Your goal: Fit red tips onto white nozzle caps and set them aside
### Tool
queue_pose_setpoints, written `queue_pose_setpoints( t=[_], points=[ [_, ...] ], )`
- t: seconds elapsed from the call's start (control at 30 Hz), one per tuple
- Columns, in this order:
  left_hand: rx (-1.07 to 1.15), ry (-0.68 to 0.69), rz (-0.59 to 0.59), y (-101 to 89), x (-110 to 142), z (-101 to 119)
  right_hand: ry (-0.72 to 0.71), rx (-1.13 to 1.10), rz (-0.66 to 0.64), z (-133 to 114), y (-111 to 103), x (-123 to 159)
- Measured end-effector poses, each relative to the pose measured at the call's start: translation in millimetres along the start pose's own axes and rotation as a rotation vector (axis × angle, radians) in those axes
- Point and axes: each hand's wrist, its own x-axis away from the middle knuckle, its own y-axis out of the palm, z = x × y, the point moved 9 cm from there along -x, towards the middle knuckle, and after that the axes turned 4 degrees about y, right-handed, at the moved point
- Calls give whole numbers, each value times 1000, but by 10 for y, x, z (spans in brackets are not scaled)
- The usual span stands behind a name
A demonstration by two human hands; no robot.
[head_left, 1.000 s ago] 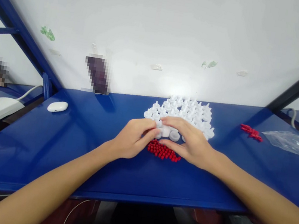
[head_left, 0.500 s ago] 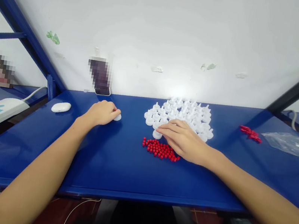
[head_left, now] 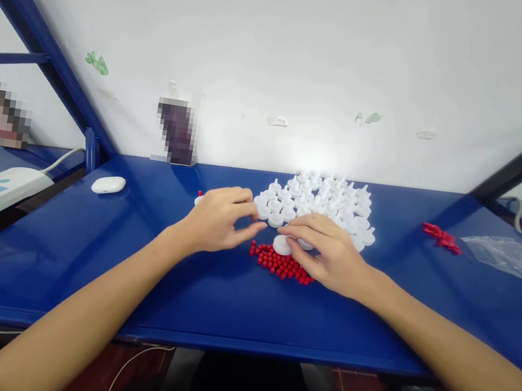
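My right hand (head_left: 319, 250) is pinching a white round piece (head_left: 282, 245), right over the red bead cluster (head_left: 280, 263); my left hand (head_left: 225, 219), open and empty, hovers left of that cluster, and the white pile (head_left: 322, 200) sits just beyond it.

Pixelation blurs what may be a phone (head_left: 178, 133)

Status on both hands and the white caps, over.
Right hand gripping one white cap. Left hand open, empty. Red caps close below the right hand.
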Motion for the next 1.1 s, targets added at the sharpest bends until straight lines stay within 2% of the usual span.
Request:
queue_pose_setpoints(
  t=[0.13, 0.23, 0.3, 0.57, 0.73, 0.9, 0.97, 1.1],
  points=[
    [60, -8, -256, 328, 53, 25, 18, -46, 43, 6, -38, 6],
    [-6, -49, -406, 439, 124, -58, 49, -66, 68, 33, -77, -2],
    [1, -75, -440, 441, 142, -81, 63, -72, 82, 39, -105, -10],
    [361, -92, -491, 422, 153, -17, 130, -78, 96, 75, -153, -15],
    [390, -98, -470, 414, 155, -36, 179, 46, 129, 91, -195, -18],
    [418, -92, -418, 424, 146, -43, 238, -5, 224, 150, -267, -4],
    [414, -116, -327, 407, 126, -94, 274, -54, 246, 181, -278, 8],
    [408, -188, -42, 295, 85, -171, 254, -132, 313, 138, -332, 23]
  ],
)
